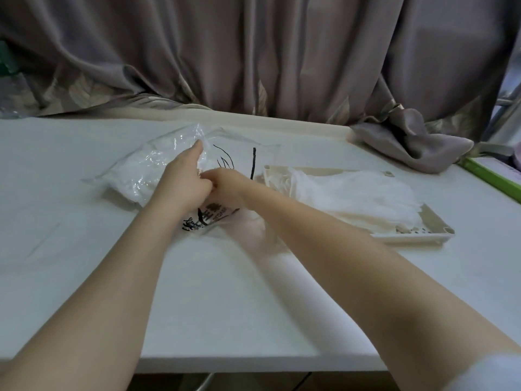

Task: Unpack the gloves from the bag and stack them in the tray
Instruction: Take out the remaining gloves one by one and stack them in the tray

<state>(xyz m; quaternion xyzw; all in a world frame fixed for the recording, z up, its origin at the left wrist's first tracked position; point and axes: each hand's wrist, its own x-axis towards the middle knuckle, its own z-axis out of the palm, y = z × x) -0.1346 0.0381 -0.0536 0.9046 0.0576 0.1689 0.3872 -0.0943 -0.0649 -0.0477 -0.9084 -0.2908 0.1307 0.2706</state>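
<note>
**Bag half emptied, tray filling**

Grey curtains (253,52) hang behind the white table (84,249) you work at. Your tray (434,221), at about three o'clock from your hands, already carries a loose heap of thin, translucent gloves (352,193). More seem left: the clear, crinkled bag (146,170) with black print still looks padded at ten o'clock. Your left hand (183,179) pinches the bag film, forefinger out. Your right hand (228,187) curls at the opening; whether it holds a glove, I cannot tell.
</note>
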